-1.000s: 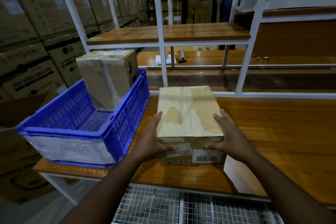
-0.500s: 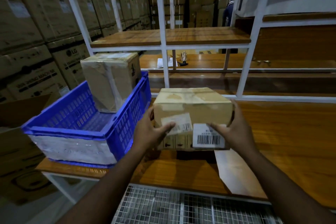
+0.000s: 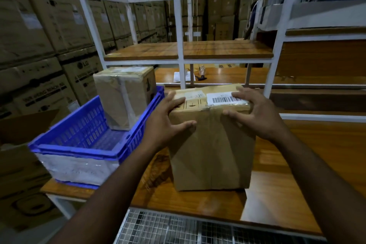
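Now the box (image 3: pixel 212 154) stands upright on the desk (image 3: pixel 309 156), just right of the crate (image 3: pixel 79 149). Left grip (image 3: pixel 166 123) and right grip (image 3: pixel 257 117) both clasp its top edge, fingers spread.

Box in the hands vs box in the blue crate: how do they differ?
The held box stands on the wooden table, with the left hand and right hand holding its top edge. The crate box sits untouched in the blue crate. The held box shows a clear barcode label on top, while the crate box's top label is unreadable. Both are taped brown cardboard.
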The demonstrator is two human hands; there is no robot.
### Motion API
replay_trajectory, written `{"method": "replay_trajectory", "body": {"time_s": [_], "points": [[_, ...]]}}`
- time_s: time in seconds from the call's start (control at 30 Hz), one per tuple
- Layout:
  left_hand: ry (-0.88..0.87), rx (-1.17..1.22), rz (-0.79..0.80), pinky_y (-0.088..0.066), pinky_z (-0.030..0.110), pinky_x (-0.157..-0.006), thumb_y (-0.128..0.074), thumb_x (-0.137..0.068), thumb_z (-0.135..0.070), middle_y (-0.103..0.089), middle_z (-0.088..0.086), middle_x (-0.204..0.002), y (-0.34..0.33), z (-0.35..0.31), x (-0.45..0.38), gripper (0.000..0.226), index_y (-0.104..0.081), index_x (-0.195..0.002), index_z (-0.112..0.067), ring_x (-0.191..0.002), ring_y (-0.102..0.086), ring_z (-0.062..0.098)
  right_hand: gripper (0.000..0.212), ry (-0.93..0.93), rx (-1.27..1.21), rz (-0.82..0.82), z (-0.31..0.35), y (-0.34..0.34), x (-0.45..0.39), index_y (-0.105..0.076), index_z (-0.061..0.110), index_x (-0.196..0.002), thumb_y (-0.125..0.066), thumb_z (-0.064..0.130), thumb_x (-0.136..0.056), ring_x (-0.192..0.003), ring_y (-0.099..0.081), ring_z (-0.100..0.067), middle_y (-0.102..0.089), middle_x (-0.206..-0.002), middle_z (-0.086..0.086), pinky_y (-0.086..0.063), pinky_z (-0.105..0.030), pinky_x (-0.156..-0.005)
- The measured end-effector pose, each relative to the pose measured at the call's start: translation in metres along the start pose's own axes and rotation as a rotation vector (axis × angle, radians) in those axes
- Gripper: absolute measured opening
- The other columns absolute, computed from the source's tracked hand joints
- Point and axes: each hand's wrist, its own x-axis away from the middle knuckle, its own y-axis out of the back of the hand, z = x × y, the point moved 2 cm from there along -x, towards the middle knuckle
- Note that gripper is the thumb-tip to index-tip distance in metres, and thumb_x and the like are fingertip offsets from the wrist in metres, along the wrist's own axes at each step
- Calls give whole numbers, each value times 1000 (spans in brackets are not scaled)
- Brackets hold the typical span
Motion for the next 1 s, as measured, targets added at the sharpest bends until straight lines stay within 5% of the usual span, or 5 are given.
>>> {"method": "replay_trajectory", "body": {"time_s": [0.27,0.47,0.83,0.93,1.0], "points": [[-35,-107,-48,-44,48,-110,-82,-72,-53,-54,-8,-147,-7,-1,0,72,-61,-137,-30,-139,-43,14,88,-52,65,18,-12,-10,11,-58,28,-136,-65,72,-60,-145,-27,-16,-50,-147,8,-29,-44,-113],[-53,-168,1,-41,51,-112,-78,-74,-57,-43,-8,-156,-6,0,-1,82,-49,-147,-33,-145,-37,15,85,-43,85,39,-8,-12,13,-50,32,-142,-64,68,-66,-147,-25,-21,-42,-153,7,-28,-52,-114],[-67,-177,-4,-42,53,-111,-78,-72,-59,-47,-9,-153,-6,8,-5,78,-56,-142,-32,-145,-38,17,87,-47,-14,-44,-16,-21,16,-46,35,-144,-68,66,-66,-141,-32,-12,-39,-154,7,-40,-36,-106],[-67,-153,-42,-45,45,-110,-78,-74,-57,-49,-7,-152,-3,13,-8,76,-57,-141,-30,-139,-44,13,110,-239,-300,-137,-38,-38,34,-17,45,-152,-82,58,-64,-133,-34,-3,-33,-155,13,-44,-28,-95],[-49,-112,-92,-46,38,-109,-78,-74,-56,-55,-6,-146,2,16,-12,73,-61,-138,-26,-134,-49,10,108,-420,-363,-82,-60,-60,57,-20,42,-151,-82,58,-63,-129,-41,-9,-41,-150,9,-48,-34,-92]]}}
